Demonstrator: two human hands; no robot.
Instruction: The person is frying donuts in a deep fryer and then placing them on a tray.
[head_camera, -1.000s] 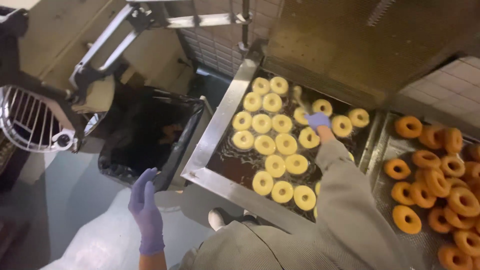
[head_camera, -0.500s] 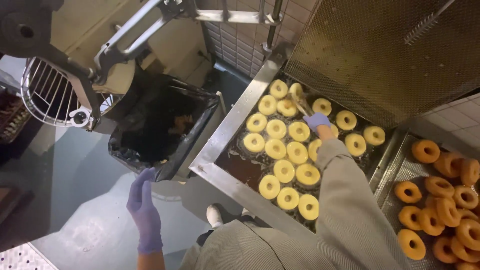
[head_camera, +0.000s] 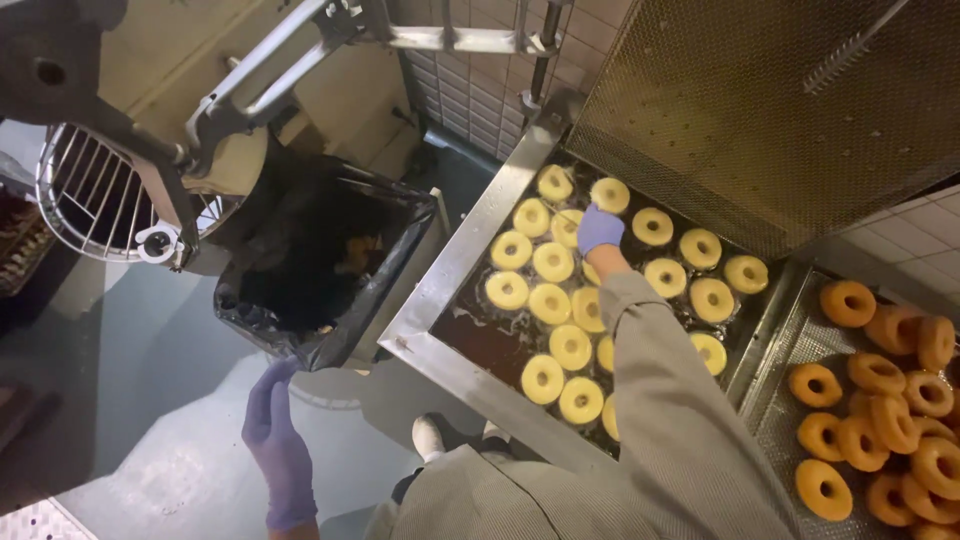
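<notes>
1. Looking down from head height, the far left shows a round wire guard (head_camera: 95, 200) on a grey machine frame, above a blue-grey floor (head_camera: 130, 360).
2. Low on the left, the left hand (head_camera: 272, 430), in a purple glove, hangs free over the floor with fingers loosely apart, holding nothing.
3. Just right of it stands a bin lined with a black bag (head_camera: 320, 270), touching the fryer's steel rim.
4. At centre, the fryer (head_camera: 460, 340) holds pale yellow dough rings (head_camera: 570, 345) floating close together in dark oil.
5. The right hand (head_camera: 600, 230), also gloved in purple, reaches over the rings at the back of the fryer; its fingers seem curled, but I cannot tell whether they grip a tool or touch a ring.
6. As a judgement, this work goes best with the sleeve kept clear of the oil and each ring handled gently.
7. At the right, darker golden doughnuts (head_camera: 880, 400) lie heaped on a mesh draining tray (head_camera: 780, 400).
8. No packages, labels or signs are visible.
</notes>
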